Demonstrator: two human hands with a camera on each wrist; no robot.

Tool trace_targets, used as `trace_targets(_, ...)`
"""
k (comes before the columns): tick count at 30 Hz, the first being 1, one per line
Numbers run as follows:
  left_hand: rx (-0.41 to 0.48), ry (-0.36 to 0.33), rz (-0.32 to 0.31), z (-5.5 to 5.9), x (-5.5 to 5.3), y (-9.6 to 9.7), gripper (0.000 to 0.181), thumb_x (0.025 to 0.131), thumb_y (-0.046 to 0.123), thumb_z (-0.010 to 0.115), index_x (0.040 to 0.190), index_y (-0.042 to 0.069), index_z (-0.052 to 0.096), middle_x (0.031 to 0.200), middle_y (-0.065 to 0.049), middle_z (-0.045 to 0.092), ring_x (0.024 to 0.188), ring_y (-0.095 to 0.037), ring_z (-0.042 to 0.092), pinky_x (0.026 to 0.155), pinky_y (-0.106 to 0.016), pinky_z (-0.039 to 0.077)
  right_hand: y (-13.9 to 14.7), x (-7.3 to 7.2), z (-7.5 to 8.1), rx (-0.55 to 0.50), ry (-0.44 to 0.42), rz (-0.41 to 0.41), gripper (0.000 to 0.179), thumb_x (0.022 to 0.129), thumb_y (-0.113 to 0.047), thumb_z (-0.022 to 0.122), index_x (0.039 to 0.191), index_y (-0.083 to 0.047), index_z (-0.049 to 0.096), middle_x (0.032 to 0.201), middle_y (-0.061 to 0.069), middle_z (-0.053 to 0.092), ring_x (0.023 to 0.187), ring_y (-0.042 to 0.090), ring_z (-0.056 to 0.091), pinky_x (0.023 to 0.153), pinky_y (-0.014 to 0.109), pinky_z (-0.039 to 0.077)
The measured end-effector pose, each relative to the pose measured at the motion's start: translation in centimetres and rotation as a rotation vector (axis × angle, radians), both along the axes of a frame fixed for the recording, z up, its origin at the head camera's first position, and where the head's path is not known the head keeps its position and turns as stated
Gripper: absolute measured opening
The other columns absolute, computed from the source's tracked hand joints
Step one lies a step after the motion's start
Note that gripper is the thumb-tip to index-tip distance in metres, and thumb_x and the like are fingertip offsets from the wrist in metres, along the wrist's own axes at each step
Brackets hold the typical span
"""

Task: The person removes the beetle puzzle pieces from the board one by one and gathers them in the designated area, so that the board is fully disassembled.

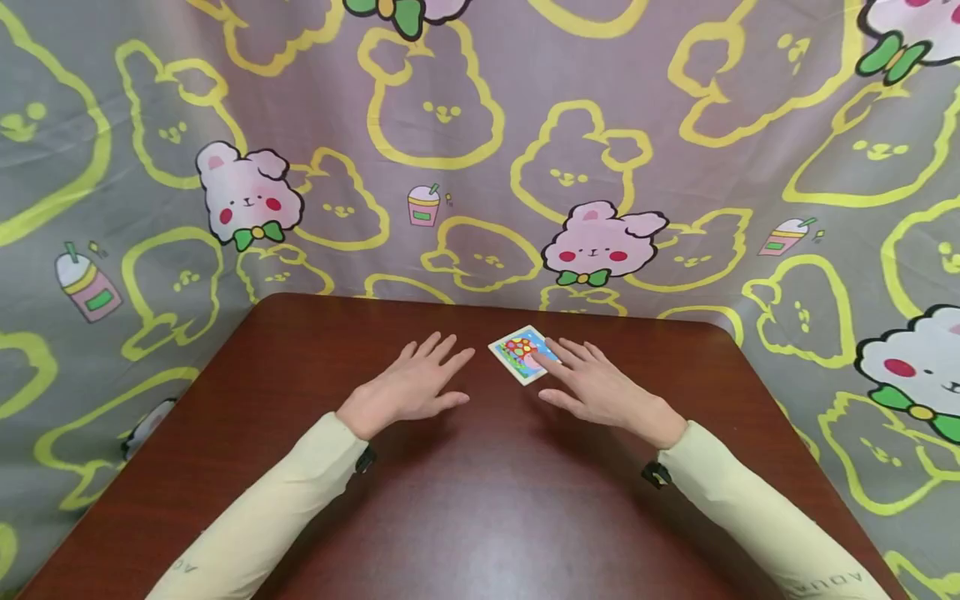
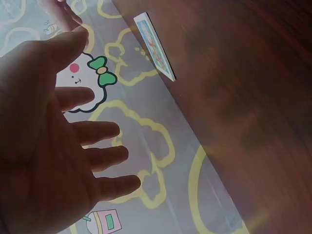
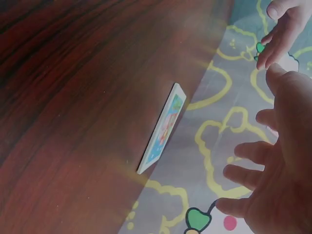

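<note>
The left hand is spread wide, palm down, fingers nearly straight and thumb held away from them, with nothing in its grasp. The right hand is spread in much the same way and holds nothing either; in the head view its fingertips overlap one edge of the small picture card, but the right wrist view shows a gap, so it seems to hover rather than touch. Held like this, on either side and above the tabletop, the hands appear to leave the card free.

The card lies between the hands, nearer the right one, towards the far edge of the table. It rests flat with its picture upward, set cornerwise, perhaps simply as it was put down, and it faces the person well enough to be viewed. It is a stiff-looking rectangle with a pale border and thin edge, printed with a red spotted mushroom shape on blue and green.

Soft, cream-coloured sleeves wrinkle slightly along the arms. The table is reddish brown, dark-grained and glossy, its far corners rounded. Beyond hangs a grey cloth, gently creased and patterned with yellow outlines and rabbit heads, probably put up as a screen
</note>
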State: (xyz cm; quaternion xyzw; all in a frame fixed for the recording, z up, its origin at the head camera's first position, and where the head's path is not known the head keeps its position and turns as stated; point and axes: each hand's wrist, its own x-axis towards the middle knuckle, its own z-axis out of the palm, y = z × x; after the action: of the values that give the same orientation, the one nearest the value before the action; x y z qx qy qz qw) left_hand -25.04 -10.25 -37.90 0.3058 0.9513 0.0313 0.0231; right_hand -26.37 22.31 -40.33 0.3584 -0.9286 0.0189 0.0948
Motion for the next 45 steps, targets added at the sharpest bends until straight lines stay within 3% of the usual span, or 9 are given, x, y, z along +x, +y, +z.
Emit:
trace_targets(11,0.063,-0.041,0.026,-0.4,-1.5,1.1,0.07,0.098,0.052,0.05,0.156,0.02,0.027,0.162,-0.017,0.024,0.15,-0.039,0.022,0.116,-0.059,0.026,-0.9,-1.7,-0.9,-0.043,-0.042,-0.097,0.072,0.094,-0.053,0.056,0.151,-0.013,0.039,0.152,0.024,0.04,0.134,0.042,0.045,0.106,0.057,0.039)
trace_targets(19,0.09,-0.07,0.056,-1.2,-3.1,1.8,0.068,0.099,0.051,0.048,0.155,0.017,0.029,0.16,-0.018,0.029,0.146,-0.038,0.031,0.115,-0.056,0.031,-1.9,-2.6,-1.7,-0.006,-0.141,-0.21,0.075,0.094,-0.055,0.056,0.151,-0.009,0.038,0.147,0.025,0.043,0.119,0.04,0.051,0.094,0.055,0.048)
trace_targets(29,0.132,-0.118,0.104,-1.6,-4.5,2.1,0.067,0.099,0.049,0.049,0.155,0.016,0.031,0.159,-0.016,0.032,0.144,-0.036,0.035,0.114,-0.053,0.034,-2.6,-4.2,-2.1,0.003,-0.243,-0.305,0.077,0.094,-0.055,0.056,0.151,-0.007,0.035,0.132,0.022,0.051,0.108,0.036,0.051,0.083,0.054,0.051)
trace_targets(37,0.171,-0.138,0.133,-2.2,-5.7,2.5,0.066,0.1,0.047,0.049,0.154,0.015,0.031,0.156,-0.015,0.036,0.143,-0.034,0.037,0.114,-0.05,0.035,-3.0,-5.4,-2.9,0.024,-0.294,-0.423,0.081,0.094,-0.061,0.049,0.153,-0.008,0.032,0.131,0.023,0.05,0.112,0.037,0.049,0.086,0.056,0.05)
trace_targets(45,0.177,-0.186,0.14,-2.8,-6.0,3.3,0.066,0.1,0.047,0.049,0.154,0.014,0.032,0.156,-0.014,0.037,0.143,-0.035,0.036,0.116,-0.048,0.033,-3.5,-5.4,-3.5,0.077,-0.316,-0.481,0.08,0.093,-0.063,0.049,0.148,-0.007,0.038,0.124,0.023,0.054,0.107,0.036,0.05,0.085,0.054,0.049)
